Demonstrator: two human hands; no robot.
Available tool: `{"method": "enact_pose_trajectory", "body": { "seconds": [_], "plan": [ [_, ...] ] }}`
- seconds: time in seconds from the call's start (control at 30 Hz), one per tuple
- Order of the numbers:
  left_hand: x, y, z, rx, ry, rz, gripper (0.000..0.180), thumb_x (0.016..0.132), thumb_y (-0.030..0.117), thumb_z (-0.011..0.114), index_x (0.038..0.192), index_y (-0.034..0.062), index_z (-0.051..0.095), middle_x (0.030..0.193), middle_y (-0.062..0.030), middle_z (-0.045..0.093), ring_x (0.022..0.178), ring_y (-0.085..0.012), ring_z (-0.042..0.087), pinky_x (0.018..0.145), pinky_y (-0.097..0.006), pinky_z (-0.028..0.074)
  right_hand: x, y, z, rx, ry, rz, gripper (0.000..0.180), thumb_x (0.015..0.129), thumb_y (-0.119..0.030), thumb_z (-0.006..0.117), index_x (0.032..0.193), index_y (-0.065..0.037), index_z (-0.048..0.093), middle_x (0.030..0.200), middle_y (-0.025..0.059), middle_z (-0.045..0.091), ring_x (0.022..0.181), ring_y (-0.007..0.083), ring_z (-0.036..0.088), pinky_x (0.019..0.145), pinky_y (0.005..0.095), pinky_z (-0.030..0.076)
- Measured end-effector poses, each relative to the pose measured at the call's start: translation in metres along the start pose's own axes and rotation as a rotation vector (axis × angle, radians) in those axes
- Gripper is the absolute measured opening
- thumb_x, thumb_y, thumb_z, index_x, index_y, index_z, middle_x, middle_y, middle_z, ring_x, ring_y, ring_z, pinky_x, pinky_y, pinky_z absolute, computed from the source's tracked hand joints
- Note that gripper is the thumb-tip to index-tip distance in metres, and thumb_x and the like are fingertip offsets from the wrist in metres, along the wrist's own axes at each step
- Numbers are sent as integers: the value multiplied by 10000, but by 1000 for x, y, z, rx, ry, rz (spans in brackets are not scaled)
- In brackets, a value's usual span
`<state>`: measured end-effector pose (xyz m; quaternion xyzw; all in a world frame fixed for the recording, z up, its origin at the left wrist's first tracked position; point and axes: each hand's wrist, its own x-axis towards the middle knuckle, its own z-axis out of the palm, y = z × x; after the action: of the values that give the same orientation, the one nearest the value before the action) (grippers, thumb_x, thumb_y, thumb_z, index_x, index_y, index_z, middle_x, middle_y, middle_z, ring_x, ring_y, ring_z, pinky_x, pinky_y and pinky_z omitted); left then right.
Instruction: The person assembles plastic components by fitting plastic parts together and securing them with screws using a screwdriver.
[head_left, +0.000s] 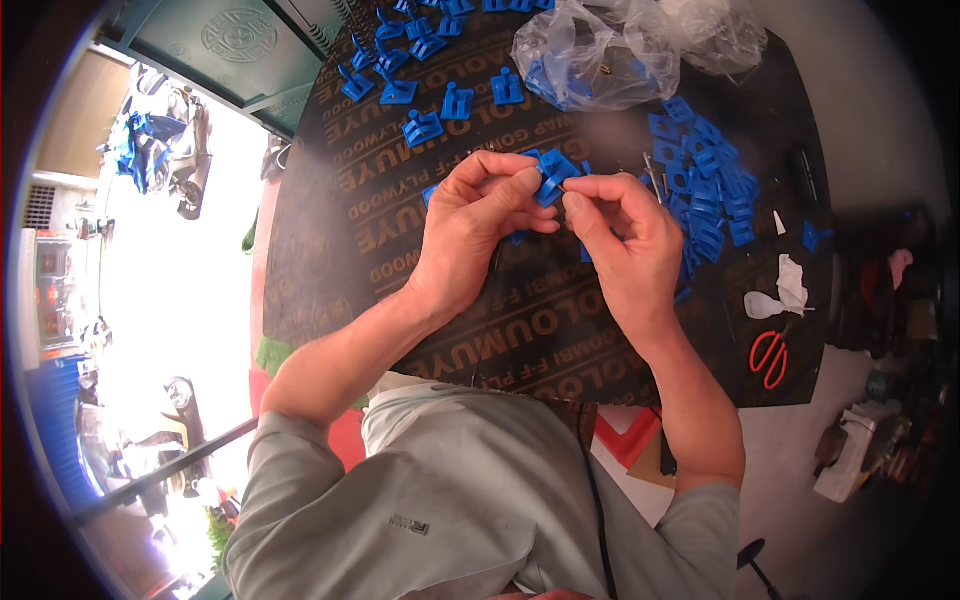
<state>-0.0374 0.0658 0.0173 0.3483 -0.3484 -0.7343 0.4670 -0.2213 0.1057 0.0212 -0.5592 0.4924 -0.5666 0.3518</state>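
Note:
Just above the dark tabletop, a small blue plastic bracket [553,178] is held between my two hands. My left hand [478,208] is closed on it, thumb and forefinger pinching its left side. From the other side, the thumb and forefinger of my right hand [632,228] come together at its right edge. I cannot make out whether a tiny piece also sits between those fingertips. Partly hidden behind both hands, more blue parts lie on the board.
A pile of loose blue parts [705,175] lies right of my hands. Several blue pieces with upright stems [457,101] stand at the far left. A clear plastic bag [600,55] sits at the far edge. Red-handled scissors [769,360] lie near the right edge of the dark table [440,350].

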Motion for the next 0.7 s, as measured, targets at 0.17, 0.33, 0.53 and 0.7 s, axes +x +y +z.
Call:
{"method": "enact_pose_trajectory", "body": {
  "seconds": [0.17,0.33,0.53,0.7],
  "plan": [
    [-2,0,1,72,3,98,173,1080,122,702,1208,10,668,1040,-94,773,903,-187,779,879,-339,645,0,2,1,33,-12,5,109,995,22,758,1101,-1,745,985,44,755,848,84,717,739,246,581],
    [-4,-2,4,147,-11,190,171,1077,109,710,1204,-1,676,1063,-99,784,912,-159,772,866,-317,636,-2,1,2,46,1,-12,244,1003,20,751,1239,-15,701,988,53,751,867,91,721,777,263,598],
    [-2,-3,3,92,-27,187,152,1073,89,711,1188,-6,679,1020,-81,788,874,-119,745,824,-291,630,0,-6,-1,-59,-66,3,385,991,36,749,1363,-48,700,991,46,751,866,94,716,772,268,599],
    [-1,-3,4,103,-48,182,155,1082,95,698,1194,-9,678,1023,-72,777,888,-109,731,814,-282,624,1,-4,-5,-172,-115,-51,388,982,42,752,1356,-54,715,993,60,754,853,106,719,735,275,593]
  ]
}}
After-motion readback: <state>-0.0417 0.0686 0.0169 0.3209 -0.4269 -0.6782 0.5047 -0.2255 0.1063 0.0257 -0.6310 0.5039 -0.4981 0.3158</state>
